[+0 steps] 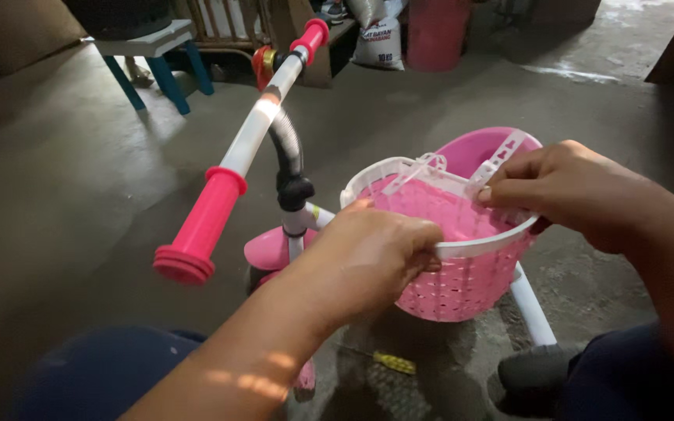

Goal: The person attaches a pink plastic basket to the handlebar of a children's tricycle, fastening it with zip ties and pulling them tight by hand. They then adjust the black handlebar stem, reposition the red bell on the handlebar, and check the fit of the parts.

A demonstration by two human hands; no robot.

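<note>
Background: bare concrete floor point(79, 195). Small stool point(154, 51) with blue legs and pale top stands top left. Printed white sack point(378, 39) leans top centre, pink bin point(437, 31) just right of it. Wooden slatted frame point(224, 23) sits behind the stool. Small yellow piece point(394, 362) lies on the floor near the bottom edge.
</note>
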